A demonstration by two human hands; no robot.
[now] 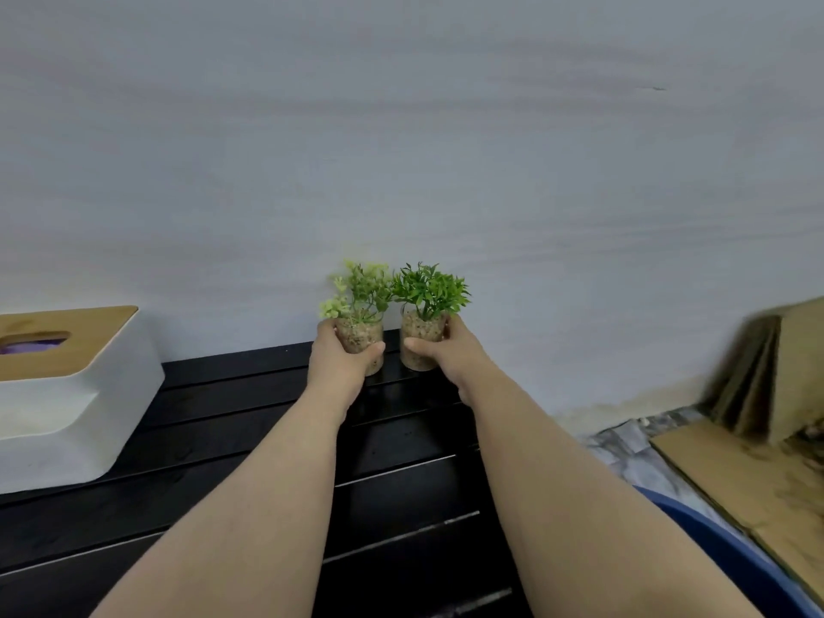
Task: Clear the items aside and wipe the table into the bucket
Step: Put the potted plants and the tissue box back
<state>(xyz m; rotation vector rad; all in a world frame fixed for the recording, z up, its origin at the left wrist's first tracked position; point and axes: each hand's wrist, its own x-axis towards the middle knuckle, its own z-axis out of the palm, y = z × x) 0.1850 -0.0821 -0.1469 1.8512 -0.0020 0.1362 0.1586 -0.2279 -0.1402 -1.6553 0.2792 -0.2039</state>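
Observation:
Two small glass jars of pebbles with green artificial plants stand side by side at the far edge of the black slatted table (pixel 249 443), against the wall. My left hand (pixel 341 359) is wrapped around the left plant jar (pixel 362 340), which has lighter, yellowish leaves. My right hand (pixel 448 350) grips the right plant jar (pixel 419 345), which has darker leaves. Both jars are upright and nearly touching. The rim of a blue bucket (pixel 731 559) shows at the lower right, beside the table and under my right forearm.
A white tissue box (pixel 67 394) with a wooden lid sits on the table's left side. Flattened cardboard (pixel 758 466) lies on the marbled floor at the right, with more sheets leaning on the grey wall.

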